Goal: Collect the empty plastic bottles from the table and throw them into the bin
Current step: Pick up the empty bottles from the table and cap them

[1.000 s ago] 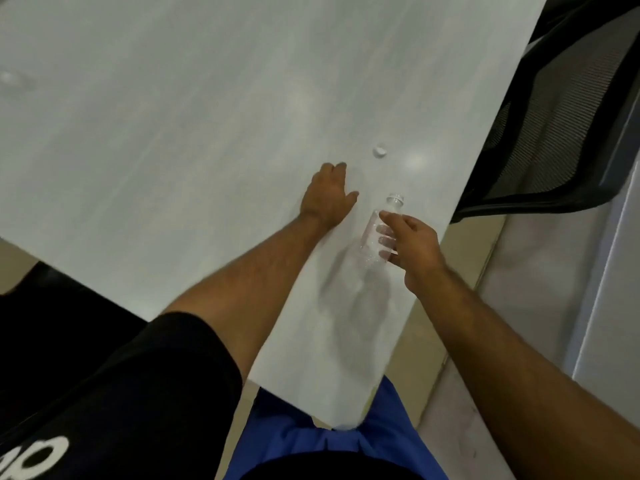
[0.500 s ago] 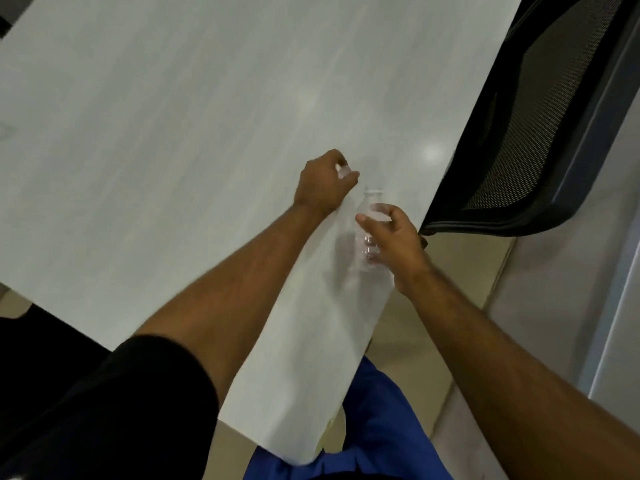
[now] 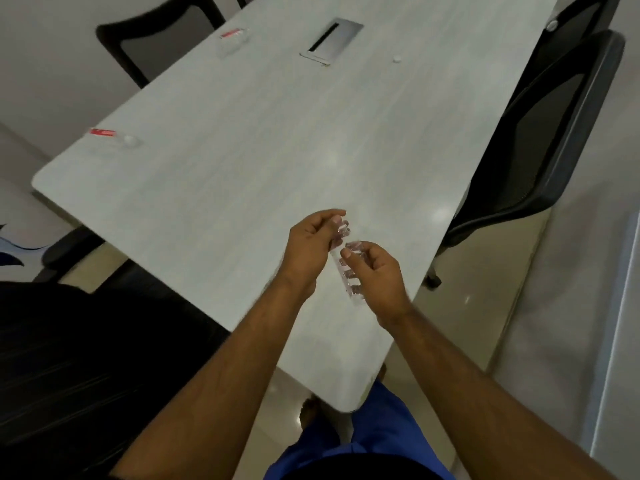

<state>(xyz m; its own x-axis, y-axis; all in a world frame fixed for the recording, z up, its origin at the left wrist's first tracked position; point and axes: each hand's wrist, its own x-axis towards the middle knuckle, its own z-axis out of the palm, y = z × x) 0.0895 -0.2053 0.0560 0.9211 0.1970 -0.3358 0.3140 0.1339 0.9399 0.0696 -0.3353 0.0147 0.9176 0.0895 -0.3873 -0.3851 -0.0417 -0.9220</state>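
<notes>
Clear bottle held up off the table, gripped in right hand, fingers wrapped round its lower body. Left hand just up-left of the right, fingertips pinched at the bottle's top end; cap there or not, cannot tell, too blurred. Bottle tilted, top leaning toward the left hand.

Far beyond the hands, up-left: second bottle with red label lying on its side near the table's left edge. Further out again: third bottle with red label, also down flat, near the far chair. Small white cap loose on the tabletop, far ahead and right of the hands. Metal cable hatch set in the tabletop between the third bottle and the cap. Black mesh chair right of the hands, against the table edge. Bin out of view.
</notes>
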